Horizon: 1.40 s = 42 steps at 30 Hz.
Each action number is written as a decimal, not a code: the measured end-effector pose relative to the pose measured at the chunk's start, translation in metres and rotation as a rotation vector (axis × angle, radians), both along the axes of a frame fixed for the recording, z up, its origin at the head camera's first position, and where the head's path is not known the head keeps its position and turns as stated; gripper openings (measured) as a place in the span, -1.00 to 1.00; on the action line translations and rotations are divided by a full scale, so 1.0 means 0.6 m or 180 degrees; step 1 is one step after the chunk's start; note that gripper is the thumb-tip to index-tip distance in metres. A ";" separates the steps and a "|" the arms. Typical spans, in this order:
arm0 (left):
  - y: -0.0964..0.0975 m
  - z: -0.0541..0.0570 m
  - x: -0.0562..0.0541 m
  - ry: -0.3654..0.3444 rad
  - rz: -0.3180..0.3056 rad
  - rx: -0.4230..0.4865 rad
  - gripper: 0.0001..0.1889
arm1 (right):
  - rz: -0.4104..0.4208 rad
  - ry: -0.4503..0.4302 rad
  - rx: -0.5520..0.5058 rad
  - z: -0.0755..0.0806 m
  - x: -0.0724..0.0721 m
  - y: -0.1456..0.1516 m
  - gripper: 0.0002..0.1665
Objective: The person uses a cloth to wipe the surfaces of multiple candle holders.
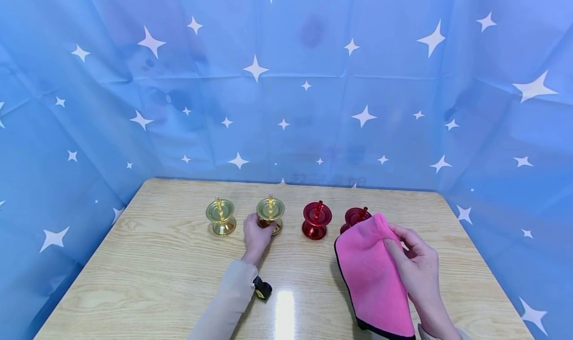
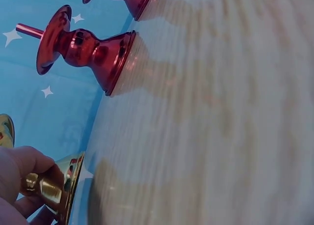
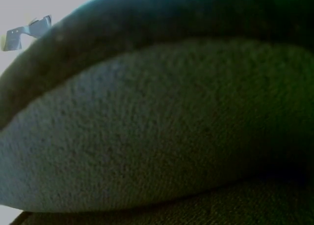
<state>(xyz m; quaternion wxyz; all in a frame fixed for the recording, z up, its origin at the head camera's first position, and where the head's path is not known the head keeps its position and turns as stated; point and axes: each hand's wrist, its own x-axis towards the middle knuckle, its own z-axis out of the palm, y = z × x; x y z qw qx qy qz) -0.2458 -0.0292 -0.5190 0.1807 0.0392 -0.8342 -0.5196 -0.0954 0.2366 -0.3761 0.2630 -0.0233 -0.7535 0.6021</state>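
Note:
My left hand [image 1: 257, 236] grips the waist of a gold candle holder [image 1: 270, 209], the second from the left. In the left wrist view the fingers [image 2: 35, 162] wrap its narrow stem above the flared gold base [image 2: 65, 185]. My right hand [image 1: 420, 265] pinches the top of a pink cloth [image 1: 373, 275] with black edging, between thumb and fingers. The cloth hangs down in front of the rightmost red candle holder [image 1: 356, 215] and covers part of it. Dark, blurred fabric [image 3: 147, 126] fills most of the right wrist view.
Another gold candle holder [image 1: 220, 211] stands left of my left hand. Between the hands is an upright red candle holder [image 1: 317, 220]. All stand in a row toward the back of the wooden table [image 1: 147, 260], with a blue star-patterned curtain [image 1: 304, 131] behind.

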 end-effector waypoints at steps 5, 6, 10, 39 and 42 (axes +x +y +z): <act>0.000 0.005 0.005 0.0108 -0.0097 0.0038 -0.68 | 0.0029 0.0002 -0.0053 -0.002 -0.003 -0.001 -0.73; 0.000 0.007 0.006 0.0100 -0.0115 0.0063 -0.68 | 0.0033 -0.0002 -0.0064 -0.002 -0.004 -0.001 -0.73; 0.000 0.017 0.013 0.0015 -0.0182 0.0136 -0.68 | 0.0044 -0.0021 -0.0090 -0.002 -0.006 -0.003 -0.73; 0.004 0.076 0.048 0.0322 -0.0431 0.0175 -0.73 | 0.0052 -0.0136 -0.0619 -0.001 -0.024 -0.025 -0.74; 0.005 0.081 0.050 0.0350 -0.0445 0.0134 -0.73 | 0.0002 -0.0134 -0.0755 -0.001 -0.028 -0.029 -0.75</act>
